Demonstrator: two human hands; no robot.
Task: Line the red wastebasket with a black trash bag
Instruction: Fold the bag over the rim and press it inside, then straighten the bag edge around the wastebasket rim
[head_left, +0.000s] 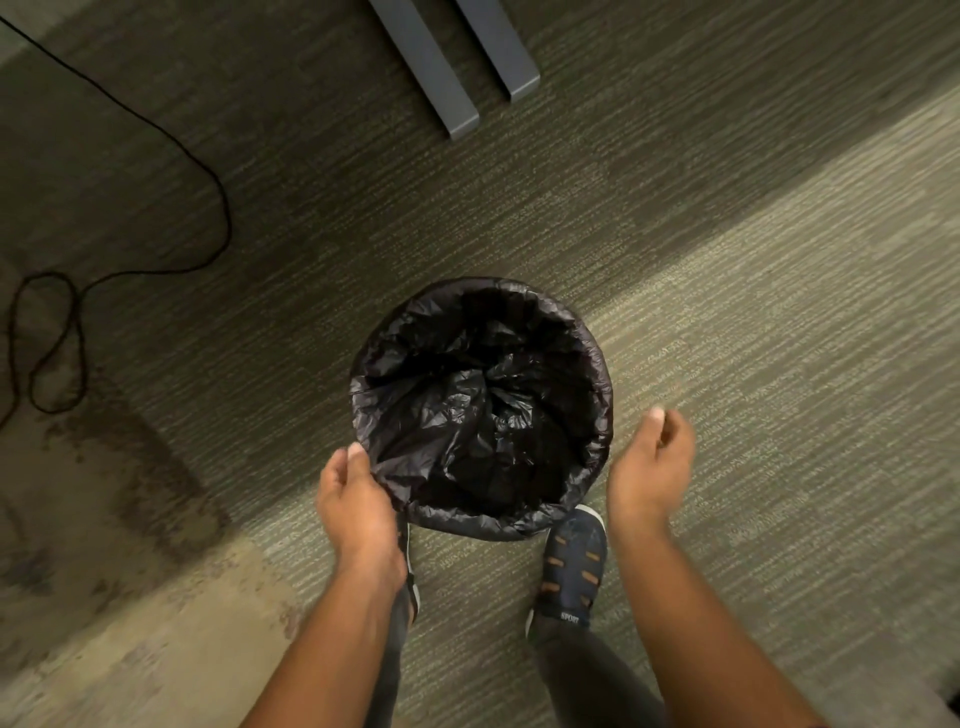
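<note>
One black trash bag (480, 410) over one rim; left hand (353, 499) touching; right hand (652, 467) apart.

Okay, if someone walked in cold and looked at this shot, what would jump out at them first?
The black trash bag in the middle of the carpet, folded over the wastebasket's rim so no red shows. Next, the two bare hands flanking it: the left hand touches the bag's near-left edge, while the right hand hangs free of it, blurred. A black cable loops across the floor at far left.
</note>
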